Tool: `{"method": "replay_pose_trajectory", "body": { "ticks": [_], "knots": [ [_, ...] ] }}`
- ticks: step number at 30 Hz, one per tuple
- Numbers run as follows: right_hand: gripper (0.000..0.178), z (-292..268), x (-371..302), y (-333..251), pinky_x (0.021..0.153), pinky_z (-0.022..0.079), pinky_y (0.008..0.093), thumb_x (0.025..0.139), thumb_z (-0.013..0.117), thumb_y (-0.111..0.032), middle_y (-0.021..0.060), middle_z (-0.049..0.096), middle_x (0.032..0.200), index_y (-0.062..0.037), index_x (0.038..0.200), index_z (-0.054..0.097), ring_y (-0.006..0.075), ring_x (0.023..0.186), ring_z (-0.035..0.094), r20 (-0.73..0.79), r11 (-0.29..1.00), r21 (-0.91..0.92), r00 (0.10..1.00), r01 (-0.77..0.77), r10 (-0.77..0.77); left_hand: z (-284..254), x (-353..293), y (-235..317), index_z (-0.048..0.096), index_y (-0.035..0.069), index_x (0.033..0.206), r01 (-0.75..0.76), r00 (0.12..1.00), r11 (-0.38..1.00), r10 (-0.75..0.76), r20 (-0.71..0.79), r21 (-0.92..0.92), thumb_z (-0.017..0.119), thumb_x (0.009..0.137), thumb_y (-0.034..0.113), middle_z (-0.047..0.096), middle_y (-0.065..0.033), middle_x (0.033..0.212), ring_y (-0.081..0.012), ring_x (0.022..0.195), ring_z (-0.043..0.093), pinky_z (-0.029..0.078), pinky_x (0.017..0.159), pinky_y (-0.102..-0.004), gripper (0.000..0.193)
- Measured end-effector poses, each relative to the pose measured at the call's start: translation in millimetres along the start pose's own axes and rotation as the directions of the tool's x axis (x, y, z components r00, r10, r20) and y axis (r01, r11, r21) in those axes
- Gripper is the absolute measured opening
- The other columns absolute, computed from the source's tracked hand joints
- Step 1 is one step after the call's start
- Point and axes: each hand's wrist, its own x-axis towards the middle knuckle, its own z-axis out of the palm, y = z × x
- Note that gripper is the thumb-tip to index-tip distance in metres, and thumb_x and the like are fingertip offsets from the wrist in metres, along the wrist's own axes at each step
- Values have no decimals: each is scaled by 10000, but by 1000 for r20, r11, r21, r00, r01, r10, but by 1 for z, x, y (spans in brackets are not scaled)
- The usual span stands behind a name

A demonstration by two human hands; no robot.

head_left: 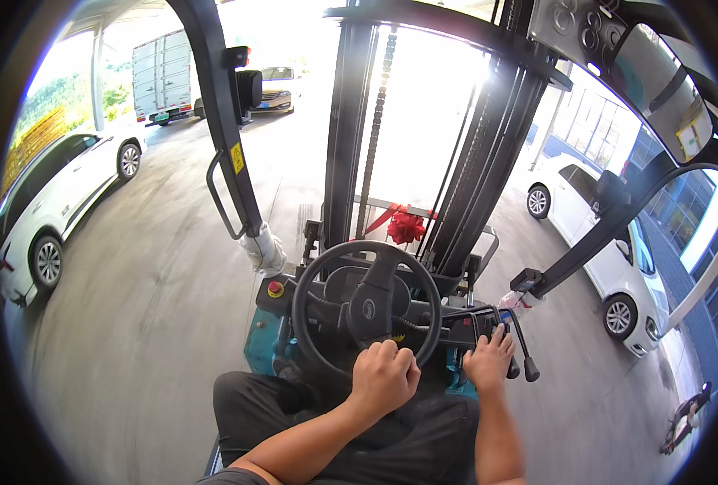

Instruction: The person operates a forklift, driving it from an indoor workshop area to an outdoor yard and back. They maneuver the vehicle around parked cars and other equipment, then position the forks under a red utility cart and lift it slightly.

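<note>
Your left hand [386, 374] hides some of the black round steering wheel [369, 311]; your right hand [488, 360] partly covers black-knobbed levers [531, 370]; the lower edge crops your black trousers [254, 404].

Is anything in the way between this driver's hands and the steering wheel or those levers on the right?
Nothing visible is. The left hand is closed at the lower rim of the steering wheel, and the right hand lies open over the levers, though exact contact is hard to tell.
</note>
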Motion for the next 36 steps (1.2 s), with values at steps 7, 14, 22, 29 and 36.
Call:
{"method": "replay_pose_trajectory", "body": {
  "ticks": [7, 14, 22, 29, 36],
  "knots": [
    [588, 5, -2, 8, 1296, 151, 583, 916, 689, -378, 236, 393, 1649, 30, 1334, 624, 510, 1563, 227, -14, 1000, 9, 1000, 20, -20, 4, 10, 7, 581, 123, 739, -18, 1000, 1000, 18, -22, -5, 756, 778, 145, 512, -59, 777, -259, 700, 574, 471, 604, -400, 181],
    [590, -15, -1, 2, 1273, 202, 588, 903, 703, -378, 252, 382, 1648, -7, 1354, 622, 514, 1527, 291, 53, 998, 59, 998, -25, 22, -7, 6, 9, 583, 113, 730, -14, 1000, 1000, 14, -2, -5, 753, 786, 143, 509, -61, 772, -265, 693, 572, 468, 595, -407, 181],
    [652, -50, 36, 2, 1143, 445, 568, 953, 609, -492, 279, 333, 1657, -68, 1449, 603, 504, 1431, 448, 351, 953, 175, 920, -245, 172, -20, 4, 11, 613, 109, 717, 1, 1000, 1000, -1, 4, -8, 758, 794, 146, 534, -65, 775, -268, 683, 586, 475, 593, -417, 169],
    [667, -46, 38, 3, 1150, 441, 563, 936, 611, -486, 292, 324, 1658, -60, 1449, 612, 506, 1425, 455, 350, 958, 174, 924, -227, 155, -16, 6, 18, 607, 115, 741, 26, 999, 1000, -27, 46, 13, 761, 782, 173, 538, -63, 783, -245, 684, 595, 479, 577, -400, 170],
    [707, -34, 35, 2, 1144, 442, 560, 958, 623, -560, 288, 392, 1635, -112, 1501, 564, 497, 1385, 507, 275, 939, 256, 949, -228, 155, -2, 24, 7, 620, 109, 762, -49, 996, 997, 54, 68, -64, 741, 802, 191, 551, -69, 791, -257, 706, 617, 493, 596, -400, 152]
  ]
}}
